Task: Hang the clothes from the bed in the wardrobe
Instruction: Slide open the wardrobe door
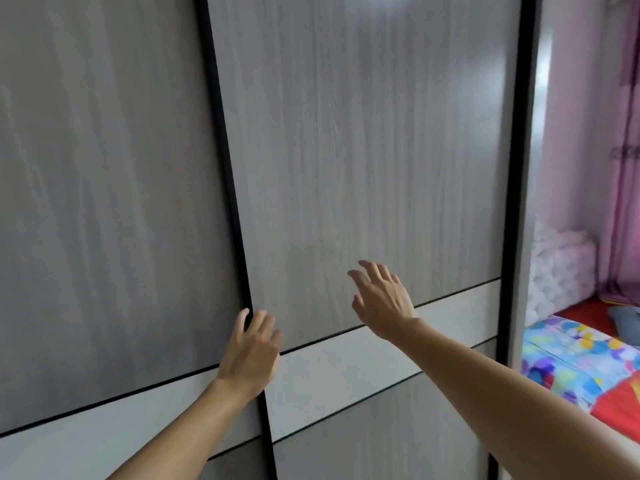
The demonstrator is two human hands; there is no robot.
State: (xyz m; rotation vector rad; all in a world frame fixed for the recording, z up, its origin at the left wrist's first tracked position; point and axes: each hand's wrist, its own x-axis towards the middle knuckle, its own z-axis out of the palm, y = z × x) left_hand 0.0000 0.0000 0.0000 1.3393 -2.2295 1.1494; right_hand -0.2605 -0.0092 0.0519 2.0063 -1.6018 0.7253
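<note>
The wardrobe (381, 133) fills most of the view, with both grey wood-grain sliding doors drawn shut and a pale band (346, 358) running across them. A black edge strip (228, 174) runs down where the two doors meet. The left hand (251, 351) is on this strip just above the pale band, and its fingers (258, 320) are curled with their tips over the strip, gripping the door's edge. The right hand (382, 303) is raised in front of the right-hand door panel, a little higher than the left hand and apart from it. Its fingers (367, 271) are spread and only lightly bent and hold nothing; whether they touch the panel cannot be told. The bed (571, 362) lies past the wardrobe's right side, at the right edge of the view, under a bright patterned sheet and a red cover. A grey-blue piece of clothes (623, 322) lies on it, blurred and partly cut off by the frame, well apart from both hands and beyond the right forearm. A white fluffy bundle (554, 268) sits at the far end of the bed, and a pink curtain (588, 133) hangs behind it.
</note>
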